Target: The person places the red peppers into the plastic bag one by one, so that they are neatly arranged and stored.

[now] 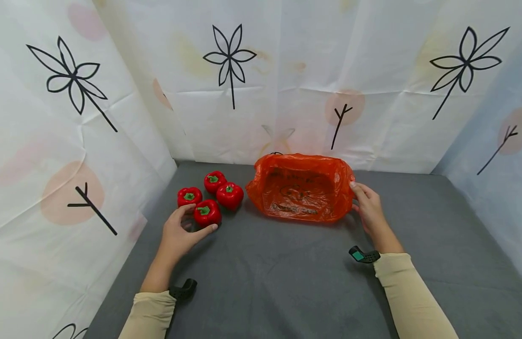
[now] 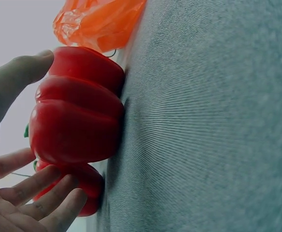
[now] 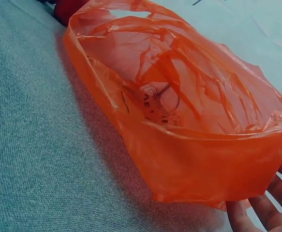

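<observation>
My left hand (image 1: 178,239) spreads thumb and fingers around the nearest red bell pepper (image 1: 212,217), which rests on the table. In the left wrist view the thumb lies along one side of that pepper (image 2: 75,121) and the fingers lie loosely at the other; firm contact is not plain. Three more red peppers with green stems, one of them a pepper (image 1: 232,198) to the right, sit close behind. An orange plastic bag (image 1: 342,200) lies with its mouth spread wide towards me. My right hand (image 1: 373,214) pinches its right rim, thumb in front and fingers behind.
A grey cloth covers the table (image 1: 277,273). White fabric walls (image 1: 282,70) printed with flowers and twigs stand at the back and both sides. Black straps with devices, including a wrist device (image 1: 364,255), are worn on both wrists.
</observation>
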The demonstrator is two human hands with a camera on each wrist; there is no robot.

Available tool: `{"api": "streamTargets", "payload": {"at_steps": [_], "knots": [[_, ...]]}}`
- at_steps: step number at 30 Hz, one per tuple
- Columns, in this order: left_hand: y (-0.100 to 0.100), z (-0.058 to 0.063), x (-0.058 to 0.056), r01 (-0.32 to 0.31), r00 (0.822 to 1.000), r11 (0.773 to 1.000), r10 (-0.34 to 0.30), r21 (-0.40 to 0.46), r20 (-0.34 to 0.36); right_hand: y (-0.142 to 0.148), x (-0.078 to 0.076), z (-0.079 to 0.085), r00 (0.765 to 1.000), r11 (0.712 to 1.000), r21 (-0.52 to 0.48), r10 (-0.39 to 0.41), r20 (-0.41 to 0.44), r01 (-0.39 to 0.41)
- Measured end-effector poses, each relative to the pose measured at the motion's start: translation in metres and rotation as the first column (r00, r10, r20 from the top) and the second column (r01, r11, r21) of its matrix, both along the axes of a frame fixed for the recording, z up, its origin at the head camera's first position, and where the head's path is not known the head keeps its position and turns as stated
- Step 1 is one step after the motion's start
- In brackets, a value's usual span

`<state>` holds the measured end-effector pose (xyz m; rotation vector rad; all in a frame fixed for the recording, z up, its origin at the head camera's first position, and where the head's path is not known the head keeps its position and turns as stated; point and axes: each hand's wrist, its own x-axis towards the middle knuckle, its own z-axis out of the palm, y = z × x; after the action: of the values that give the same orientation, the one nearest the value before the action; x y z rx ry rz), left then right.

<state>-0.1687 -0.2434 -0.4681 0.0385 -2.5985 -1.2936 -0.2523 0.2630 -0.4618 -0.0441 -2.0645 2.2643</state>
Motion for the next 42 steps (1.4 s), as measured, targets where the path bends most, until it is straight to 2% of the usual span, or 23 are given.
{"api": "streamTargets", "payload": {"at_steps": [7, 14, 26, 42], "knots": [[0.001, -0.003, -0.001, -0.017, 0.999, 0.999, 0.015, 0.042, 0.039, 0.0, -0.002, 0.0, 1.0, 1.0, -0.01, -0.002, -0.006, 0.002], [0.002, -0.011, -0.004, -0.04, 0.998, 0.997, 0.037, 0.062, 0.057, 0.001, 0.0, 0.0, 1.0, 0.996, 0.094, -0.015, 0.014, 0.013], [0.004, -0.012, -0.007, -0.047, 0.996, 0.995, 0.039, 0.093, 0.082, 0.0, 0.001, 0.001, 0.999, 0.999, 0.054, -0.011, 0.035, 0.009], [0.006, -0.015, -0.012, -0.044, 0.999, 0.994, 0.041, 0.104, 0.037, 0.001, 0.0, 0.001, 1.0, 0.999, 0.04, -0.012, 0.02, 0.011]]}}
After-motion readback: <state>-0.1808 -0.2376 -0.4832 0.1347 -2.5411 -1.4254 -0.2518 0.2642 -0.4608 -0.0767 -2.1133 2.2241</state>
